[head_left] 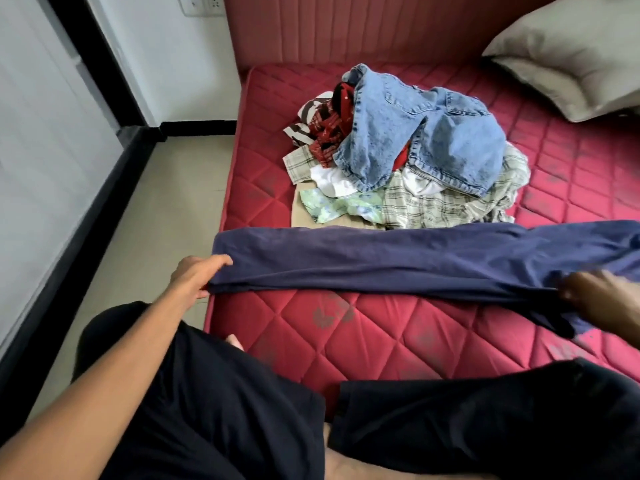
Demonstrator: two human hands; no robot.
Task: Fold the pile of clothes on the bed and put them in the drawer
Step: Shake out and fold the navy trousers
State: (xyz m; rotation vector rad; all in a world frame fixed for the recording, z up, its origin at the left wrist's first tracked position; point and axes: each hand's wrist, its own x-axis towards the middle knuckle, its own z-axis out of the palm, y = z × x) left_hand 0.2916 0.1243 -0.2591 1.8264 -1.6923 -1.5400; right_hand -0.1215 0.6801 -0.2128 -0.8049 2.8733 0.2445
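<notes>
Navy trousers (398, 261) lie stretched flat across the red mattress (381, 334), running side to side between the person and the pile of clothes (408, 150). Left hand (199, 275) pinches one end right at the mattress's left edge, thumb on top, fingers curled under the cloth. Right hand (602, 299), blurred near the frame's right border, grips the bunched other end. Bare quilted mattress lies open between trousers and knees. Tiled floor (166, 220) runs along the bed's left side. A pillow (571, 53) sits far right.
</notes>
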